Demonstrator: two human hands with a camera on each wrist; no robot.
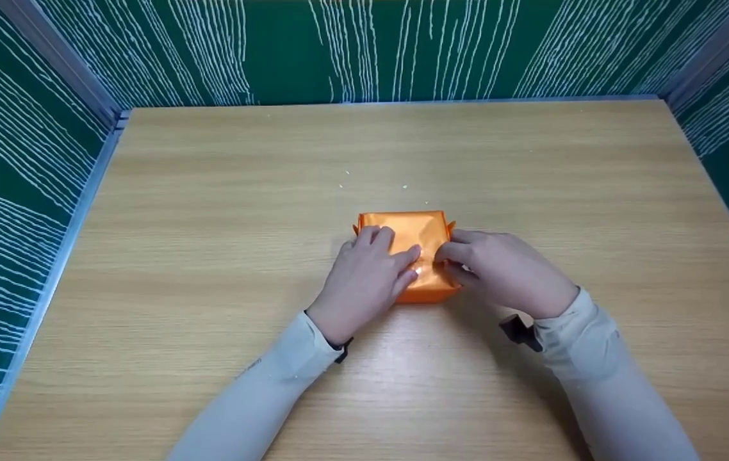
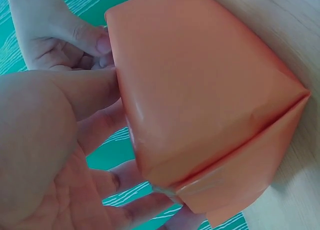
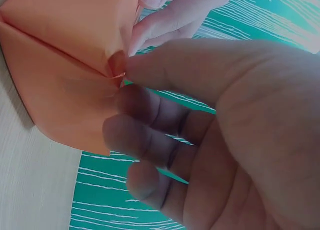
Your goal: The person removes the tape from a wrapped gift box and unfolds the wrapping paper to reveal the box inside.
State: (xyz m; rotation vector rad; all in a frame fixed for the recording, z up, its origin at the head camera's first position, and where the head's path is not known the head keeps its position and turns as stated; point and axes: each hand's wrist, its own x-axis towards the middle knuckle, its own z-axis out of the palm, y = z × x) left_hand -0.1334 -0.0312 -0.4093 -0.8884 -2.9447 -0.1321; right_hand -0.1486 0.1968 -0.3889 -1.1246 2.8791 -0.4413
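A box-shaped package in shiny orange wrapping paper (image 1: 425, 225) sits on the table, with a folded flap of paper standing out at each side. My left hand (image 1: 364, 275) lies over its top left part, fingers spread and mostly straight. In the left wrist view the thumb touches the package's edge, and a loose end flap (image 2: 235, 185) hangs at the near side. My right hand (image 1: 499, 266) is at the right end. In the right wrist view its thumb and index finger pinch the paper at a corner fold (image 3: 117, 64), the other fingers bent beside the flap.
The wooden table (image 1: 243, 166) carries a few tiny white scraps (image 1: 405, 187) beyond the package. Green panels with white streaks (image 1: 287, 57) stand along the back and both sides. Dark wrist straps (image 1: 521, 333) show at the sleeve cuffs.
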